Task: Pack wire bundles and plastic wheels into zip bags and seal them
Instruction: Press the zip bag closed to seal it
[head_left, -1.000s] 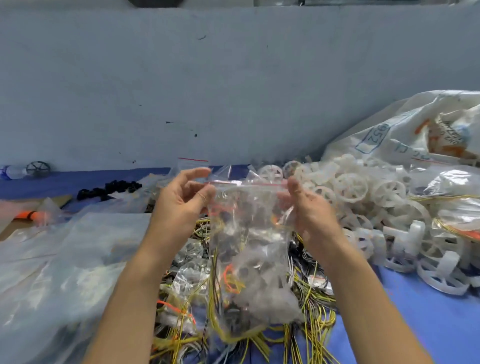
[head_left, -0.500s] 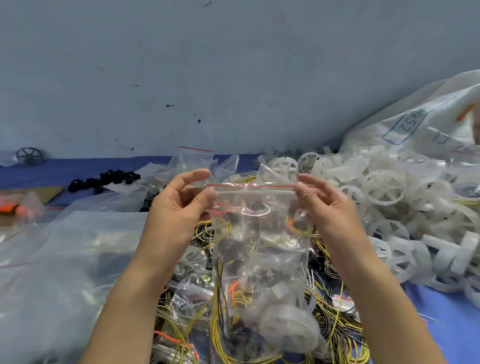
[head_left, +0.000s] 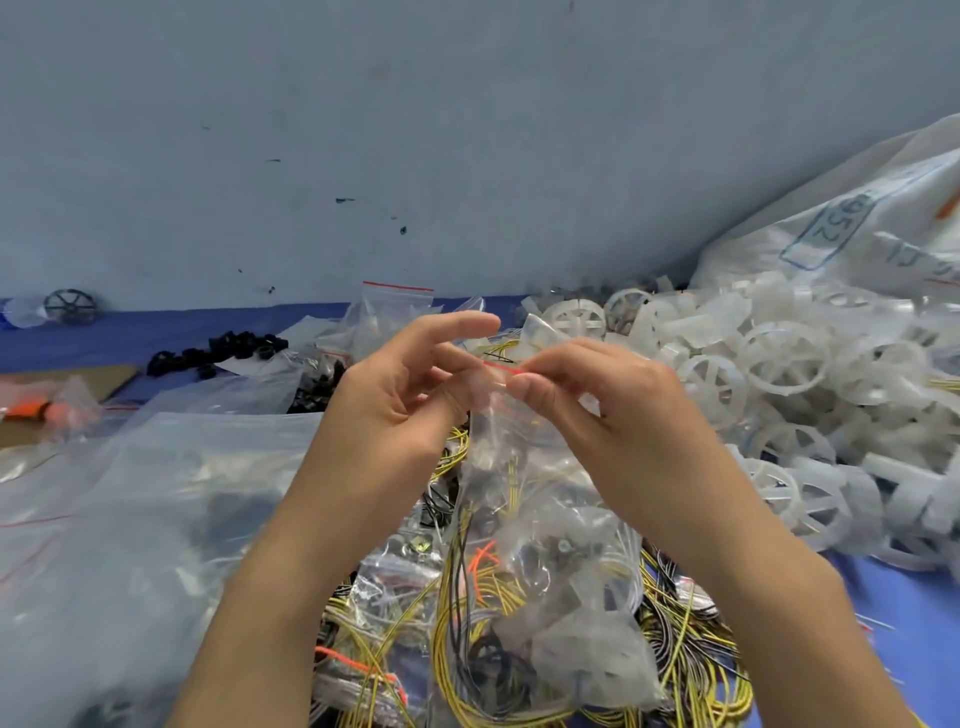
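Note:
A clear zip bag (head_left: 540, 561) with a red zip strip hangs between my hands, holding yellow and black wires and a white wheel. My left hand (head_left: 400, 395) pinches the top edge of the bag from the left with thumb and fingers. My right hand (head_left: 587, 400) pinches the red strip from the right, close beside the left. Under the bag lies a heap of wire bundles (head_left: 691, 654), yellow and black. A big pile of white plastic wheels (head_left: 779, 395) spreads over the right side of the blue table.
A large clear plastic sheet (head_left: 130, 519) covers the left of the table (head_left: 914, 613). Empty zip bags (head_left: 384, 317) stand behind my hands. Black parts (head_left: 218, 353) and a dark wheel (head_left: 70, 306) lie far left. A white sack (head_left: 857, 228) leans at the right wall.
My hands have come together along the zip strip; the bag's top, held wide before, is now bunched narrow between them. The view has shifted a little.

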